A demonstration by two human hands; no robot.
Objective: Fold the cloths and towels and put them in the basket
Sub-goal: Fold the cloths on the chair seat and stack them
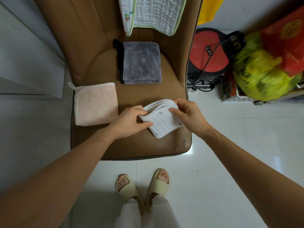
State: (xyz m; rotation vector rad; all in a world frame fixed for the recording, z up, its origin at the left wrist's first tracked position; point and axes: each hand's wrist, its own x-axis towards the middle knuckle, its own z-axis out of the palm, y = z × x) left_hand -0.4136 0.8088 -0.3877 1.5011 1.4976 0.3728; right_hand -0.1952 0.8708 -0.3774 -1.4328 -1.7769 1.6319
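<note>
A small white cloth with grey stars (pixel 162 121), folded into several layers, is held just above the front of the brown chair seat (pixel 131 145). My left hand (pixel 131 120) pinches its left edge, thumb on top. My right hand (pixel 187 115) grips its right side with curled fingers. A folded pink cloth (pixel 96 104) lies at the seat's left edge. A folded grey towel (pixel 141 62) rests mid-seat, partly over a black cloth (pixel 118 51). A white quilted towel with green trim (pixel 153 14) hangs over the chair back. No basket shows clearly.
To the right of the chair stand a red and black appliance (pixel 210 55) with cables, a yellow-green plastic bag (pixel 259 76), a red box (pixel 286 38) and a white perforated crate (pixel 243 97). White floor tiles surround my slippered feet (pixel 143 186).
</note>
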